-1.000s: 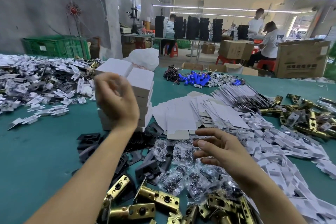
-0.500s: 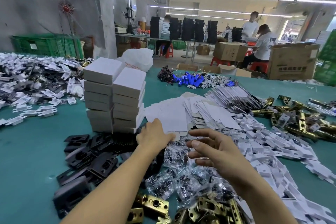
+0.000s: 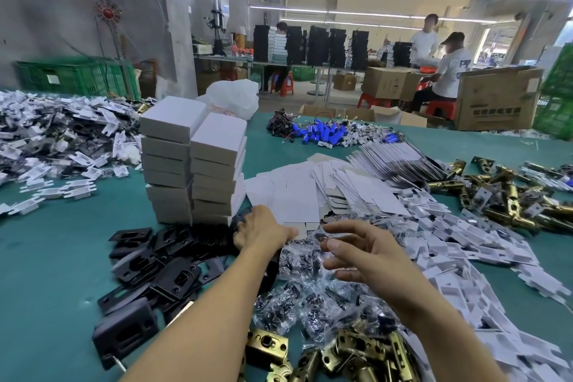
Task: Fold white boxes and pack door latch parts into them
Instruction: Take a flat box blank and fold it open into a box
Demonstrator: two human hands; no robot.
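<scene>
Two stacks of folded white boxes (image 3: pixel 192 161) stand left of centre on the green table (image 3: pixel 46 257). Flat white box blanks (image 3: pixel 294 192) lie fanned out just right of them. My left hand (image 3: pixel 262 231) reaches to the near edge of the blanks, thumb on the nearest blank; its fingers are hidden. My right hand (image 3: pixel 366 254) hovers with spread fingers over clear bags of screws (image 3: pixel 310 298), holding nothing. Black strike plates (image 3: pixel 173 260) lie under my left forearm. Brass latch bodies (image 3: pixel 356 350) sit at the bottom edge.
White plastic inserts (image 3: pixel 459 245) spread along the right, with more brass latches (image 3: pixel 502 195) beyond them. A heap of white and black parts (image 3: pixel 55 139) fills the far left. Blue cylinders (image 3: pixel 322 133) lie at the table's back. People sit by cardboard cartons (image 3: pixel 496 99) behind.
My left hand came down from the top of the box stacks to the near edge of the flat blanks. My right hand has stayed hovering over the screw bags.
</scene>
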